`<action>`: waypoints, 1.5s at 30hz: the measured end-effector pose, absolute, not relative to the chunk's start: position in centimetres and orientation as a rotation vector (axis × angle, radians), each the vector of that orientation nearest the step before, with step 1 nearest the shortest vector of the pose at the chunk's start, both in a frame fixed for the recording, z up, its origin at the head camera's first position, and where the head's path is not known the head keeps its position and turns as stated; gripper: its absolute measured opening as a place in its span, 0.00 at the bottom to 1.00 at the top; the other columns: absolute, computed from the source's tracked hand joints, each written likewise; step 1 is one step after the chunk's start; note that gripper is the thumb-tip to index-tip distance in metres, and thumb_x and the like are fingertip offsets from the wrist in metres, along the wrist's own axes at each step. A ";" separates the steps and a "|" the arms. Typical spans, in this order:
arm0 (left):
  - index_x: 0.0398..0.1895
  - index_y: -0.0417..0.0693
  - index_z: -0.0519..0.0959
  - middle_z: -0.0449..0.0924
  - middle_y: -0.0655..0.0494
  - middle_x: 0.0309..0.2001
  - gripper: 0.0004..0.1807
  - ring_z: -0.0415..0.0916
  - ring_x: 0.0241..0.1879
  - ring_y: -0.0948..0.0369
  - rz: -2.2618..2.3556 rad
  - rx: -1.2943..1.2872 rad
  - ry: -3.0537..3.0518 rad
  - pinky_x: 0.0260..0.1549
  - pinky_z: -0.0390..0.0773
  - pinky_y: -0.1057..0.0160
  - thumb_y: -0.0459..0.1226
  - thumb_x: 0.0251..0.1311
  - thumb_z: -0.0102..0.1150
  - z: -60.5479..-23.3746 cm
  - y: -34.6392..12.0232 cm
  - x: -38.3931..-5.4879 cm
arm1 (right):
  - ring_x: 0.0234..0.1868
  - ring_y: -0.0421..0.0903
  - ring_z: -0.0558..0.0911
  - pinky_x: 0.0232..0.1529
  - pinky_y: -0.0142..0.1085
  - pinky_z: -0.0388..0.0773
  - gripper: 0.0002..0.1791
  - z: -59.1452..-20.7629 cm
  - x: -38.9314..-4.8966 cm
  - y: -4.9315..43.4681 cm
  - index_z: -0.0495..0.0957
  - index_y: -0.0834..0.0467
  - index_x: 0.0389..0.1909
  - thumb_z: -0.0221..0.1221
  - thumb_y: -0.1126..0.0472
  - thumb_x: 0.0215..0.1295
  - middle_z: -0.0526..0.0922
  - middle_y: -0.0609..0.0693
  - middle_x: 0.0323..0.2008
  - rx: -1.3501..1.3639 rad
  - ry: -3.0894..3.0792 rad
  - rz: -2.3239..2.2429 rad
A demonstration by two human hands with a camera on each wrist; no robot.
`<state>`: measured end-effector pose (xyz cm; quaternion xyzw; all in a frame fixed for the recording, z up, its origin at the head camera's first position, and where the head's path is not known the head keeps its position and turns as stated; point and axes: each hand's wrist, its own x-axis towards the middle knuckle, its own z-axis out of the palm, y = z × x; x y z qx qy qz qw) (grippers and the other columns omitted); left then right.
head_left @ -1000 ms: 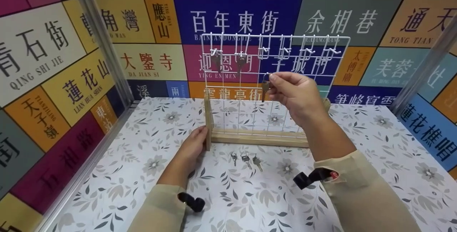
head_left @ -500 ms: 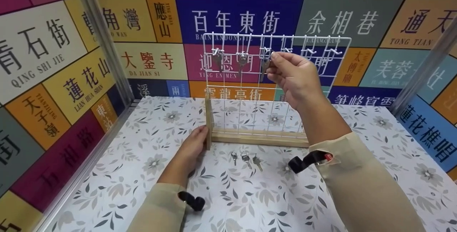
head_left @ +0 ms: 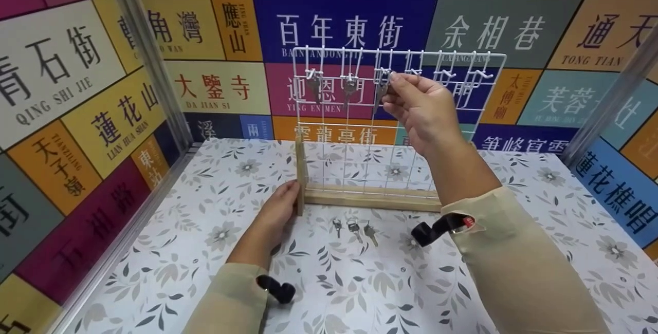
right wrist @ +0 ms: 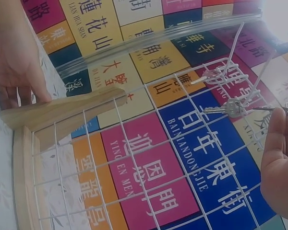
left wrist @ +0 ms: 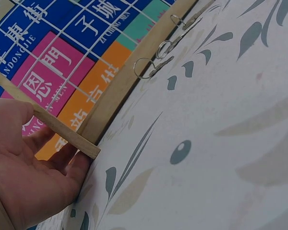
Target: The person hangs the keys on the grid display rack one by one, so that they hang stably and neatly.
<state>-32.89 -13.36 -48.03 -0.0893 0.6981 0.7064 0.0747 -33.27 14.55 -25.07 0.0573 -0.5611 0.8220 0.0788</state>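
My right hand (head_left: 426, 110) is raised to the top of a white wire rack on a wooden base (head_left: 370, 201). Thumb and fingertips pinch the ring of a key (head_left: 379, 95) right at the third hook from the left. The key hangs down beside the fingers. One key (head_left: 314, 89) hangs from the first hook, another key (head_left: 349, 88) from the second. Low at the rack's left side, my left hand (head_left: 279, 205) grips the wooden end piece (left wrist: 62, 127), thumb on one side and fingers behind it. Three keys with rings (head_left: 354, 229) lie in a row before the base.
Three further hooks (head_left: 444, 75) to the right carry no keys. The table is covered with a leaf-patterned cloth (head_left: 318, 282). Behind it rises a wall of coloured signs (head_left: 339, 20), with clear upright posts (head_left: 149, 56) at the corners.
My right hand has lifted the key from below the hooks up to the third hook, then shifted only slightly. My left hand stays on the rack's end piece.
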 end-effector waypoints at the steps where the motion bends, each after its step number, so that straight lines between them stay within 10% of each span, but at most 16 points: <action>1: 0.77 0.62 0.72 0.72 0.52 0.78 0.26 0.61 0.83 0.51 2.121 -0.266 2.095 0.85 0.55 0.48 0.56 0.82 0.47 -48.0 -13.4 -32.9 | 0.37 0.47 0.87 0.44 0.32 0.90 0.18 -25.1 -33.3 14.5 0.85 0.62 0.51 0.74 0.55 0.67 0.88 0.55 0.39 0.167 -1.689 2.456; 45: 0.78 0.61 0.70 0.72 0.53 0.77 0.27 0.63 0.82 0.52 2.135 -0.265 2.060 0.85 0.57 0.49 0.57 0.82 0.48 -48.0 -13.3 -33.0 | 0.38 0.41 0.88 0.42 0.33 0.89 0.10 -42.1 -32.2 18.0 0.86 0.59 0.51 0.68 0.59 0.74 0.89 0.45 0.37 0.262 -2.139 2.367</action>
